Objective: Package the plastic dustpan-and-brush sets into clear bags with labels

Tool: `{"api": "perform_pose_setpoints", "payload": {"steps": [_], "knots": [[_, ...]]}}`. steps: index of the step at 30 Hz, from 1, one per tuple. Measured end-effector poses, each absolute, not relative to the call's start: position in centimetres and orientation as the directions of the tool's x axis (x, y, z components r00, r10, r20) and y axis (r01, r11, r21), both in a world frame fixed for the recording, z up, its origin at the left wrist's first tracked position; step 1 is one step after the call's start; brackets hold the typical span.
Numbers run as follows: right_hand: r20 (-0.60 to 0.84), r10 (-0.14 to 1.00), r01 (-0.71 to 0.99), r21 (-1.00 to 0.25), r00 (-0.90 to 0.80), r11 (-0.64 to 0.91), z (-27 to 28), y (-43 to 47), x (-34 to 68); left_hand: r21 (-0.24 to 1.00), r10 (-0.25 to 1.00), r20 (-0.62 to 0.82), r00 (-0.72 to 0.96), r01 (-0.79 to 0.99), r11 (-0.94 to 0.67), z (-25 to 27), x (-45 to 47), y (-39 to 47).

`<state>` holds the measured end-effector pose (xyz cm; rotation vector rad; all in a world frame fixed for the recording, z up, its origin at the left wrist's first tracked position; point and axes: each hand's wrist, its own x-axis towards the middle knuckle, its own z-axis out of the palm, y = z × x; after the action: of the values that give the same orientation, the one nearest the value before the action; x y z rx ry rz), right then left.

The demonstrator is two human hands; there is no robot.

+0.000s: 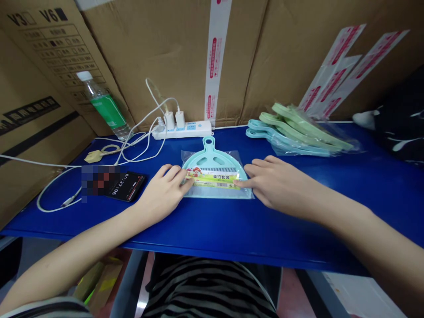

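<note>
A light-blue dustpan and brush set [213, 161] lies flat on the blue table in a clear plastic bag, handle pointing away from me. Across its middle runs a yellow-green label [215, 177] with red mushrooms and dark print. My left hand [167, 185] grips the bag's left edge, its thumb over the end of the label. On the opposite side, my right hand [273, 181] holds the right edge, fingers curled and one fingertip on the label. The undersides of both grips are hidden.
More bagged dustpans [298, 132], green and blue, are piled at the back right. A white power strip [185, 129] with chargers and looping cables, a bottle [107, 108] and a phone [127, 186] occupy the left. Cardboard [172, 53] walls the back; dark fabric [397, 119] sits far right.
</note>
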<state>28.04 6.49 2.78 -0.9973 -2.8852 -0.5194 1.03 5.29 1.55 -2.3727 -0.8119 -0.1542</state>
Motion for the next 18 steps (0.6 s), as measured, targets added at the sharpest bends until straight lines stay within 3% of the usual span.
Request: {"api": "perform_pose_setpoints", "payload": {"steps": [10, 18], "knots": [[0.052, 0.741, 0.741, 0.125, -0.669, 0.66, 3.7, 6.6, 28.1, -0.539, 0.567, 0.324, 0.757, 0.64, -0.547, 1.8, 0.6, 4.9], [0.067, 0.782, 0.784, 0.083, -0.62, 0.615, 3.6, 6.7, 27.2, -0.404, 0.64, 0.332, 0.693, 0.717, -0.568, 1.7, 0.6, 5.3]]}}
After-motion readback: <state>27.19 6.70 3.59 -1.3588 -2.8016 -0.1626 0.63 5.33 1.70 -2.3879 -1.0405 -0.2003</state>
